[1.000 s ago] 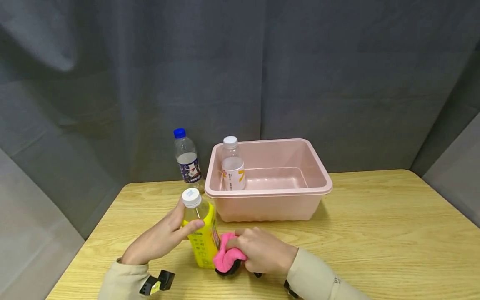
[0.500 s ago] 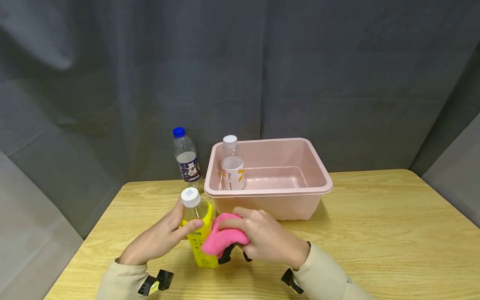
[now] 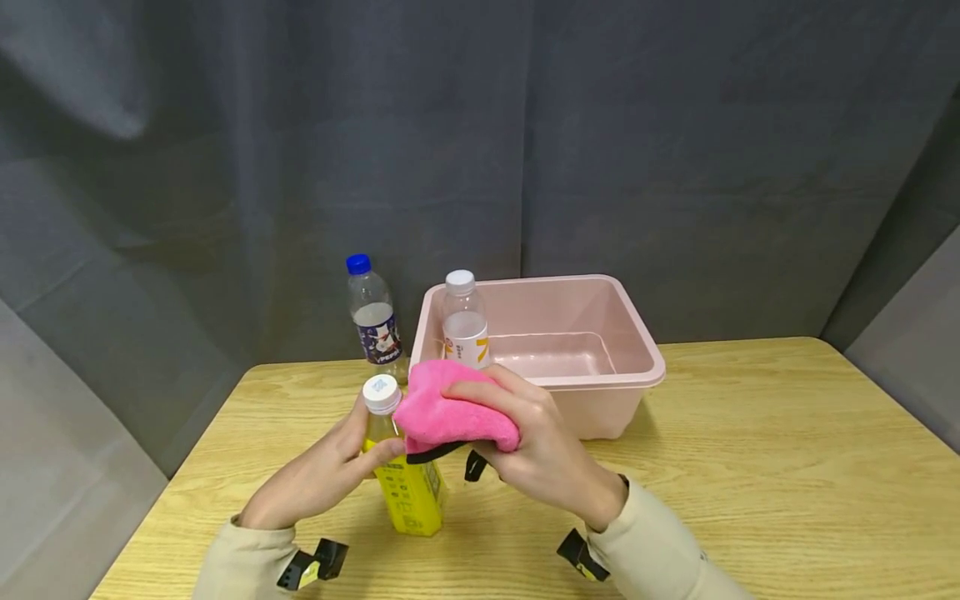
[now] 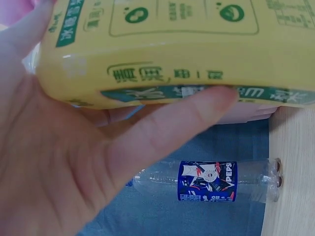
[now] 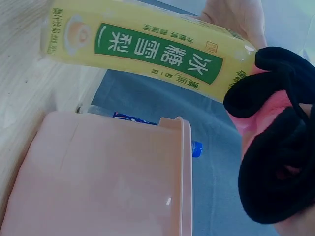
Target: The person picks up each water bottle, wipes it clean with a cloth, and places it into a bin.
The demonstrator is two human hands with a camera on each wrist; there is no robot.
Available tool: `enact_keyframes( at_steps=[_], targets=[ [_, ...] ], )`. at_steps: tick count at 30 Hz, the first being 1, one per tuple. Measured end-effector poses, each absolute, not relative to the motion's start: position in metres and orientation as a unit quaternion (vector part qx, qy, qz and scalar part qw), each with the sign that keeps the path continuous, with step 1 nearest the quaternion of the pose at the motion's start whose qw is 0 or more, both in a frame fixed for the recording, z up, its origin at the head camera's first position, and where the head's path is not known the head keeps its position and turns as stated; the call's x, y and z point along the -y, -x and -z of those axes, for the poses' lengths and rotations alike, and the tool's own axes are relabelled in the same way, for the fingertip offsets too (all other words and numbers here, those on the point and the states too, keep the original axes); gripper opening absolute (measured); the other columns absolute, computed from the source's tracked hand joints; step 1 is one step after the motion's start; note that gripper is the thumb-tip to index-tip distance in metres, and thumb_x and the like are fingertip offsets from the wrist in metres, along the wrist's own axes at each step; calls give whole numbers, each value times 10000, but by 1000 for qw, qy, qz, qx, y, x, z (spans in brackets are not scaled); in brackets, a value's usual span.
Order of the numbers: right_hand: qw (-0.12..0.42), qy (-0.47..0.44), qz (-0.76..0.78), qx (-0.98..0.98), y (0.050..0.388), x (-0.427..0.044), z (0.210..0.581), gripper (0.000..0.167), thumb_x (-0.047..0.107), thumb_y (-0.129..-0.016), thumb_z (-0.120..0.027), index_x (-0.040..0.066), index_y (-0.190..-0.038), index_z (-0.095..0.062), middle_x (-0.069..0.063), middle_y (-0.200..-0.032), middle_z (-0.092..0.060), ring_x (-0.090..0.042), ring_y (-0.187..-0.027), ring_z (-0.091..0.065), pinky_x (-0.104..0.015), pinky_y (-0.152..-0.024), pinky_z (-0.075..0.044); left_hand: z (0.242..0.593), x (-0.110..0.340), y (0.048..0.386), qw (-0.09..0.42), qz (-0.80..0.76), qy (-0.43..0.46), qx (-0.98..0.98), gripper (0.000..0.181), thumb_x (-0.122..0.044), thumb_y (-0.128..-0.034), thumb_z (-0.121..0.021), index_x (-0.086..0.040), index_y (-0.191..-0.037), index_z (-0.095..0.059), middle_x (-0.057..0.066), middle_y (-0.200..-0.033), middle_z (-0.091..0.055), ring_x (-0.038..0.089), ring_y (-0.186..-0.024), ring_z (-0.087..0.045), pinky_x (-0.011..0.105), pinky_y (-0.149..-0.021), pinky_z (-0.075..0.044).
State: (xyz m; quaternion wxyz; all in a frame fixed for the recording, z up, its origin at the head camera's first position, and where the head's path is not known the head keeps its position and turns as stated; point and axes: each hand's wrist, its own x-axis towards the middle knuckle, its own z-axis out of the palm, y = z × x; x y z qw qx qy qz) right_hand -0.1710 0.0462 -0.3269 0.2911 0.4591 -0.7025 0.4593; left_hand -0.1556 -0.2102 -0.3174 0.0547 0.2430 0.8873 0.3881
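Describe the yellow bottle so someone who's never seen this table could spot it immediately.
On the wooden table, find the pink tub near the back edge. In front of its left end stands the yellow bottle, partly hidden by a pink cloth in the head view. Its yellow label sets it apart: the blue-capped bottle wears dark blue, the bottle inside the tub mostly white.

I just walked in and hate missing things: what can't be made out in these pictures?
Head view: lower part of the white-labelled bottle in the pink bin, hidden behind the pink cloth.
Head view: most fingertips of the left hand, behind the yellow bottle.
Head view: print on its white cap, too small.
Left wrist view: the yellow bottle's base, cut off by the right edge.
Right wrist view: most of the blue-capped bottle, behind the pink bin.
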Motion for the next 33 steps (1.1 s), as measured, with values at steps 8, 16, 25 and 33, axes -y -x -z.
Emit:
enact_keyframes(
  at_steps=[8, 16, 25, 33],
  targets=[
    [279, -463, -422, 728, 171, -47, 329, 517, -162, -691, -712, 82, -1147, -715, -69, -1037, -649, -190, -886, -632, -317, -778, -564, 316, 210, 157, 81, -410, -235, -877, 790, -354, -1069, -524, -105, -1616, -12, 250, -1644, -153, 464, -1380, -399, 543, -969, -520],
    [249, -477, -379, 753, 172, -51, 342, 458, -167, -701, -695, 83, -1083, -715, -48, -1034, -654, -160, -865, -629, -262, -751, -556, 315, 210, 156, 62, -394, -245, -884, 826, -347, -1061, -543, -34, -1605, -7, 286, -1635, -137, 481, -1446, -273, 615, -1087, -379],
    [105, -489, -221, 837, 171, -48, 371, 410, -122, -640, -690, 188, -908, -671, 74, -816, -503, -63, -683, -499, -202, -572, -412, 316, 210, 155, 59, -388, -231, -890, 849, -380, -1065, -520, -47, -1613, 35, 244, -1660, -57, 454, -1497, -139, 658, -1159, -183],
    [20, -467, -136, 874, 168, -41, 385, 432, -129, -648, -703, 168, -962, -728, 49, -840, -564, -51, -660, -493, -227, -571, -449, 315, 209, 155, 62, -389, -229, -890, 832, -392, -1070, -505, -55, -1615, 26, 249, -1656, -86, 466, -1489, -161, 665, -1153, -195]
  ],
)
